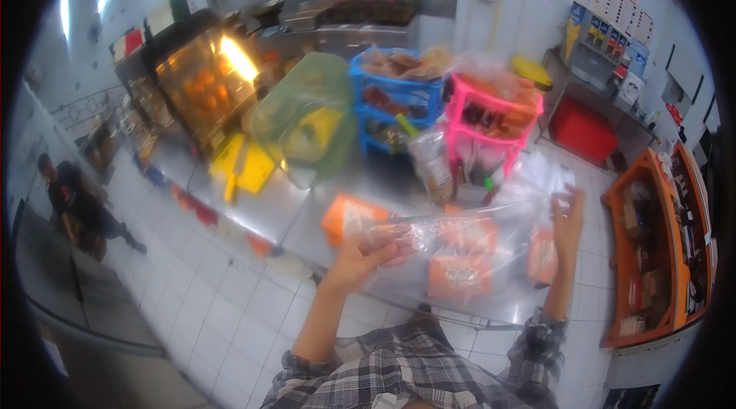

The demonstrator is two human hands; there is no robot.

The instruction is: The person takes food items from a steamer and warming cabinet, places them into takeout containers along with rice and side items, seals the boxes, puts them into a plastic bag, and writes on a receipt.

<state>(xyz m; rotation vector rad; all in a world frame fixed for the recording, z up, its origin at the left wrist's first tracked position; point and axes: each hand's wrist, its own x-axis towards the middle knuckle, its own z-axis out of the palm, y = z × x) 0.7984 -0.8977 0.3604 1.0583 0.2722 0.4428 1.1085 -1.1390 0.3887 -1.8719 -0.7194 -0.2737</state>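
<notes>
A clear plastic bag (422,233) is stretched out above the steel table, motion-blurred. My left hand (368,256) grips its left end, with the film over some of the fingers. At the other end, my right hand (568,216) has its fingers at the bag's edge, beside a pile of white plastic bags (537,176). Through the film I see an orange box with white print (460,277) and another orange box (468,235) behind it. A third box (541,254) stands by my right wrist. Beyond my left hand sits an orange-and-white box (345,213).
On the steel table (273,216) are a yellow cutting board with a knife (244,164), a green translucent tub (270,110), a blue basket rack (397,87) and a pink one (494,141). A lit rotisserie oven (201,84) stands left. A person (80,202) sits far left; an orange cabinet (644,317) stands right.
</notes>
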